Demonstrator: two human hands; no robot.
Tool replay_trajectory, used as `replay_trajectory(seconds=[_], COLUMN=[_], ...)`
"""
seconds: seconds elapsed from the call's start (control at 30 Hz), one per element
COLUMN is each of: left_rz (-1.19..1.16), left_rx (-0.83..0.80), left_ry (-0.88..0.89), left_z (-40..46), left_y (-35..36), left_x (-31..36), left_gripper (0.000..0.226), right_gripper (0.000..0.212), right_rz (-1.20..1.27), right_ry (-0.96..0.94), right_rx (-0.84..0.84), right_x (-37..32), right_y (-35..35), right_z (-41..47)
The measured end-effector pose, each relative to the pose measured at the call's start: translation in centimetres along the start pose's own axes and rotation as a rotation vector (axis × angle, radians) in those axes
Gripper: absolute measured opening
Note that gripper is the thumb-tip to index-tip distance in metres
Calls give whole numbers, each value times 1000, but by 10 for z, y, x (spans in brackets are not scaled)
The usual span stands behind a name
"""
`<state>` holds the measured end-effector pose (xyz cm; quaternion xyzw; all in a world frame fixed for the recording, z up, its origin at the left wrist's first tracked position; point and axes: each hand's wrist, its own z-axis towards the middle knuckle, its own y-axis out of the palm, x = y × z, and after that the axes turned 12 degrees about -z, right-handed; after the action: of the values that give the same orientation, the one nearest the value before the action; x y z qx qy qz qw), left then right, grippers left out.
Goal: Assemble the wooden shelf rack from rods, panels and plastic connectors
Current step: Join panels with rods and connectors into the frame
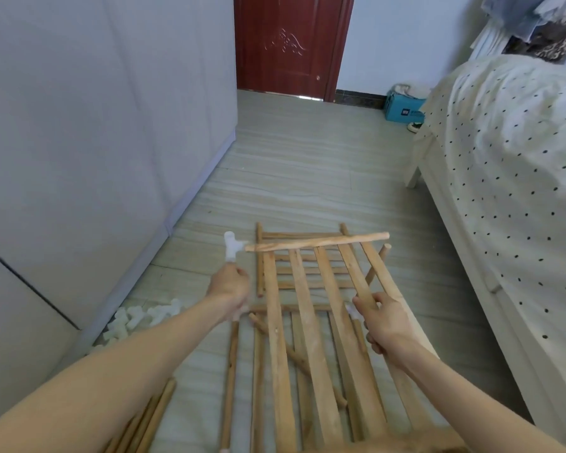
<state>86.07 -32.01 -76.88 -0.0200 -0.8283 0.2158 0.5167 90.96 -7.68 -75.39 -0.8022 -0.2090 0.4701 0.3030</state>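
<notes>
My left hand [228, 286] grips a piece that carries a white plastic T-connector [232, 248] at its top. A wooden rod [317, 242] runs from that connector to the right, level above the floor. A slatted wooden panel [304, 328] tilts up towards me between my arms. My right hand [383, 322] holds the panel's right side, fingers curled round a slat, beside another white connector [352, 311]. A second slatted panel [303, 269] lies flat on the floor behind. Loose rods [231, 371] lie under the raised panel.
A pile of white connectors [138, 318] lies on the floor by the grey wardrobe [79, 142] at left. More rods [147, 420] lie at bottom left. A bed with a dotted cover [510, 165] fills the right. A red door [291, 44] and a blue box [402, 109] stand at the back.
</notes>
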Motion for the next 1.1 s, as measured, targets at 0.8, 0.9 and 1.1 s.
replay_trajectory(seconds=[0.8, 0.9, 1.1], left_rz=[-255, -241, -263], left_rx=[-84, -68, -66], left_ry=[195, 218, 210], left_z=[65, 66, 67], left_y=[-5, -6, -12], left_x=[-17, -19, -22], left_gripper=[43, 43, 42], right_gripper=[35, 33, 51], right_rz=[215, 218, 174], right_ry=[53, 43, 15], right_rx=[-51, -67, -60], right_x=[25, 29, 33], right_y=[21, 20, 22], right_z=[35, 38, 43])
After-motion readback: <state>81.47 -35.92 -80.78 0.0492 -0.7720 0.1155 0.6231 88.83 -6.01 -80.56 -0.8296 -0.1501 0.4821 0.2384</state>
